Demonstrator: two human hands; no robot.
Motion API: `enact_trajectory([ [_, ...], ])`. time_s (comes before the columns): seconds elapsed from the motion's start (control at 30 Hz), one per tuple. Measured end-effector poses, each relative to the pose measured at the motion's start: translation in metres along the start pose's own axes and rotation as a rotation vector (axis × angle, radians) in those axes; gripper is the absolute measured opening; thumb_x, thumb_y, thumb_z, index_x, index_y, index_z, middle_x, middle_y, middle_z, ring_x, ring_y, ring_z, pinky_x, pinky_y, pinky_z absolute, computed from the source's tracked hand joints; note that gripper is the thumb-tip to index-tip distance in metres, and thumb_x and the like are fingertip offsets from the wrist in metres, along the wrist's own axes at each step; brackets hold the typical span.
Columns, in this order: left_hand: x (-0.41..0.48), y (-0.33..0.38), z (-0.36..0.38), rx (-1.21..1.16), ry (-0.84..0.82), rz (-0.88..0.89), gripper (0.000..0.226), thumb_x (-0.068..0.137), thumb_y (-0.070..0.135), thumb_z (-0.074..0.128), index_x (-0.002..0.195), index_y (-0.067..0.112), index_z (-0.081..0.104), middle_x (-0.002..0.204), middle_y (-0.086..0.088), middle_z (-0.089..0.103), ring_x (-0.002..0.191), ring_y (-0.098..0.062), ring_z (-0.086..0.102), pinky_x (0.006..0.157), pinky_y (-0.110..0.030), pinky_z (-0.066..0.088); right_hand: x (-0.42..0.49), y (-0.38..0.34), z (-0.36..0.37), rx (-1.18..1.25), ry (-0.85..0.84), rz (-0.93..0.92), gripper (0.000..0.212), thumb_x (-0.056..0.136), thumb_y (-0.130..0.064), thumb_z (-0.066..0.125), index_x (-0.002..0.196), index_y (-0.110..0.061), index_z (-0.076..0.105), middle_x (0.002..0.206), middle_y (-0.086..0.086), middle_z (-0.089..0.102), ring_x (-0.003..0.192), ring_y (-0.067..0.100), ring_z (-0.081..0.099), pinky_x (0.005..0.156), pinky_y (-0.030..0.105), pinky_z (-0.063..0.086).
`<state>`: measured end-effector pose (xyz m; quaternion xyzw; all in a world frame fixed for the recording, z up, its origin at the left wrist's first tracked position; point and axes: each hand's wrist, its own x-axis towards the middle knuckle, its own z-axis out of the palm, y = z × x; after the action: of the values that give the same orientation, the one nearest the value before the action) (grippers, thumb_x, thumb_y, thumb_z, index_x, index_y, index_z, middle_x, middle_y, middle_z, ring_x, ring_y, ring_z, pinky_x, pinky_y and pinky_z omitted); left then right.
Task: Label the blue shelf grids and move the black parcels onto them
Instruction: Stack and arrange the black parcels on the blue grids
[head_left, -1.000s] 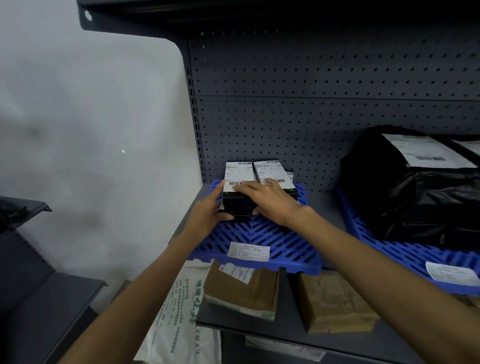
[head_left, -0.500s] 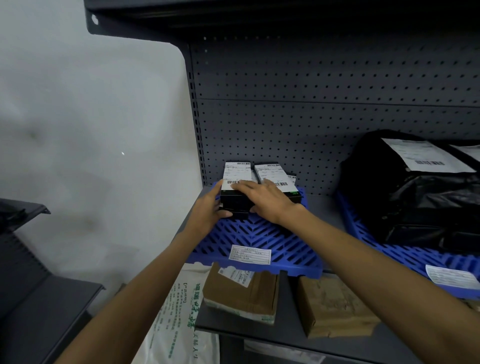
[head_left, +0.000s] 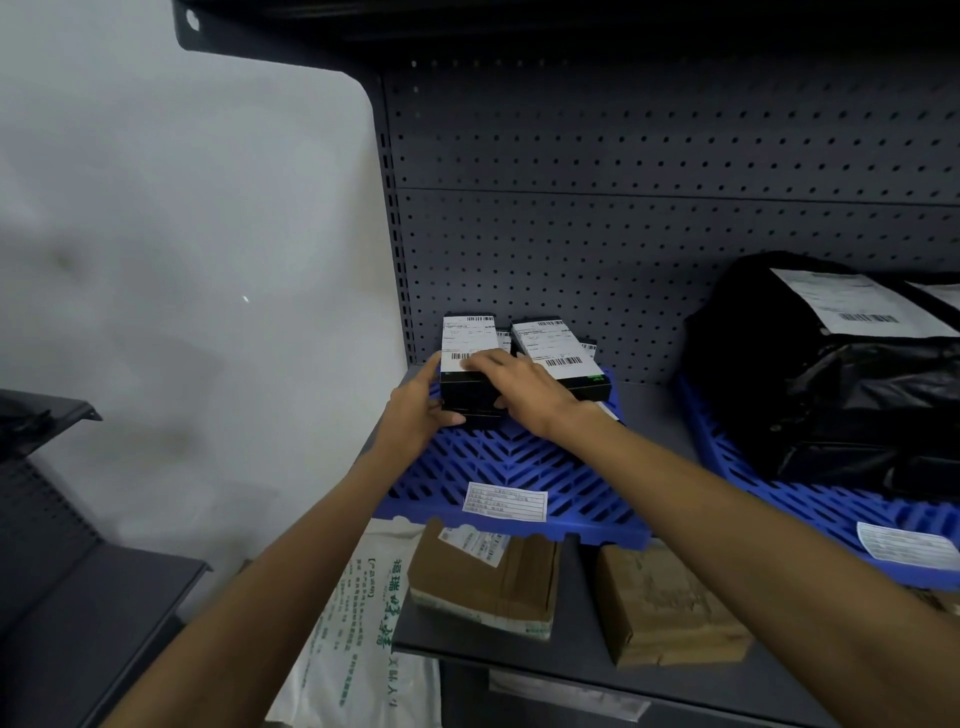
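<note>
- Head view: both hands hold a small black parcel (head_left: 470, 387) at the far end of the left blue shelf grid (head_left: 498, 462), on the grey shelf (head_left: 644, 410).
- The left hand (head_left: 415, 410) clasps the parcel's left side, thumb curled under its near face.
- The right hand (head_left: 519, 387) lies over the top near edge, fingers bent onto the white label.
- A second black parcel (head_left: 561, 353) sits just beside it on the right.
- A paper label (head_left: 505, 501) lies at the grid's near edge.
- Far right, a large black bag parcel (head_left: 831, 374) rests on another blue grid (head_left: 810, 499).
- Below, two brown boxes (head_left: 488, 582) sit on the lower shelf.
</note>
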<state>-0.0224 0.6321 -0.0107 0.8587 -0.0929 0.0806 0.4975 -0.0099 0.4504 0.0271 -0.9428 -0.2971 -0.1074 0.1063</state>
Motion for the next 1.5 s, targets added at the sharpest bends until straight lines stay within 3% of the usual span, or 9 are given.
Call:
enact_trajectory([
  [0.27,-0.005,0.0,-0.002,0.064,0.041,0.088,0.075,0.087,0.0,0.068,0.151,0.011,0.03,0.136,-0.007,0.053,0.115,-0.014,0.055,0.08,0.008,0.037,-0.002,0.004,0.003,0.039,-0.001,-0.041,0.082,0.076,0.02,0.057,0.145,-0.02,0.037,0.149,0.003,0.038,0.129,0.028,0.044,0.101,0.039,0.045],
  [0.53,-0.009,-0.002,-0.007,0.117,0.084,0.087,0.071,0.085,0.008,0.072,0.148,0.012,0.039,0.136,-0.011,0.058,0.119,-0.021,0.06,0.084,0.006,0.036,-0.003,0.005,0.001,0.031,-0.012,-0.088,0.081,0.081,0.019,0.055,0.15,-0.019,0.035,0.154,0.003,0.035,0.133,0.026,0.043,0.102,0.034,0.045],
  [0.6,-0.009,0.0,-0.006,0.091,0.074,0.055,0.072,0.084,0.015,0.074,0.148,0.015,0.04,0.135,-0.011,0.058,0.118,-0.022,0.061,0.084,0.003,0.04,-0.002,0.003,-0.001,0.015,-0.01,-0.066,0.075,0.086,0.015,0.054,0.149,-0.02,0.037,0.154,0.003,0.037,0.125,0.024,0.054,0.099,0.038,0.049],
  [0.73,-0.007,0.004,-0.004,0.275,0.128,0.095,0.06,0.091,0.028,0.066,0.146,0.018,0.044,0.123,-0.015,0.067,0.104,-0.03,0.066,0.092,-0.033,0.052,0.001,-0.001,-0.003,-0.076,0.014,-0.017,0.066,0.091,0.004,0.055,0.148,-0.024,0.039,0.153,0.007,0.04,0.121,0.027,0.058,0.088,0.042,0.054],
  [0.8,-0.007,0.006,-0.003,0.304,0.132,0.085,0.058,0.092,0.029,0.064,0.145,0.018,0.045,0.118,-0.018,0.068,0.1,-0.032,0.066,0.089,-0.041,0.051,0.001,-0.001,-0.004,-0.1,0.012,-0.019,0.064,0.092,0.002,0.056,0.147,-0.025,0.04,0.152,0.008,0.043,0.122,0.031,0.058,0.084,0.044,0.055],
  [0.97,-0.005,0.007,-0.005,0.218,0.079,0.116,0.059,0.088,0.016,0.069,0.143,0.018,0.048,0.127,-0.012,0.064,0.11,-0.025,0.065,0.097,-0.033,0.05,0.001,0.004,-0.01,-0.107,0.013,-0.059,0.06,0.09,-0.003,0.062,0.144,-0.024,0.044,0.139,0.004,0.055,0.112,0.032,0.061,0.078,0.044,0.054],
  [1.1,-0.009,-0.002,0.002,0.297,-0.002,0.191,0.08,0.079,0.011,0.078,0.148,0.019,0.039,0.156,-0.005,0.032,0.135,-0.018,0.043,0.108,-0.018,0.033,-0.002,0.007,-0.012,-0.162,0.003,-0.05,0.07,0.083,-0.007,0.071,0.144,-0.024,0.042,0.143,0.001,0.052,0.119,0.029,0.056,0.083,0.042,0.053],
  [1.27,-0.005,-0.005,0.01,0.385,0.064,0.237,0.078,0.082,0.003,0.073,0.15,0.016,0.036,0.157,-0.005,0.03,0.136,-0.025,0.043,0.109,-0.042,0.043,0.001,0.004,-0.013,-0.189,0.007,0.016,0.06,0.084,-0.011,0.071,0.137,-0.02,0.046,0.127,0.005,0.058,0.112,0.029,0.058,0.081,0.041,0.052],
  [1.5,0.001,-0.009,0.006,0.378,0.055,0.29,0.075,0.085,-0.009,0.064,0.149,0.017,0.037,0.156,-0.005,0.032,0.131,-0.023,0.048,0.101,-0.031,0.049,0.002,-0.001,-0.016,-0.178,-0.019,0.027,0.063,0.085,-0.011,0.07,0.14,-0.019,0.042,0.126,0.006,0.056,0.105,0.032,0.062,0.077,0.042,0.053],
])
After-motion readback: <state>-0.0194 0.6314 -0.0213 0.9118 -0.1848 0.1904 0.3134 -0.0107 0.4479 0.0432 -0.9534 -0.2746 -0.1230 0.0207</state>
